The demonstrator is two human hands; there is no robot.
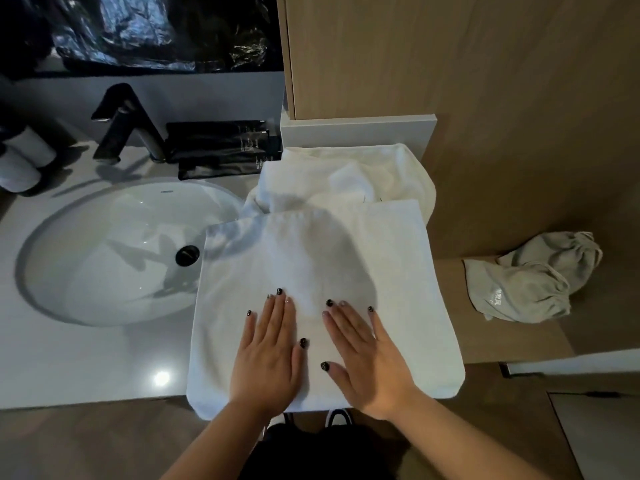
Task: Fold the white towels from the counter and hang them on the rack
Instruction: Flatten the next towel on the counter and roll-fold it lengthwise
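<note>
The folded white towel (322,271) lies flat on the counter (86,362), its left edge over the sink (114,251) rim and its near edge overhanging the counter front. The left hand (266,355) and right hand (363,358) press it with straight, flat fingers. A sideways push could slide it off — or into the basin. Unfolded towels (346,174) wait just beyond.

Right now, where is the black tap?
In the head view the black tap stands upper left, behind the sink, beside the dark packets.
</note>
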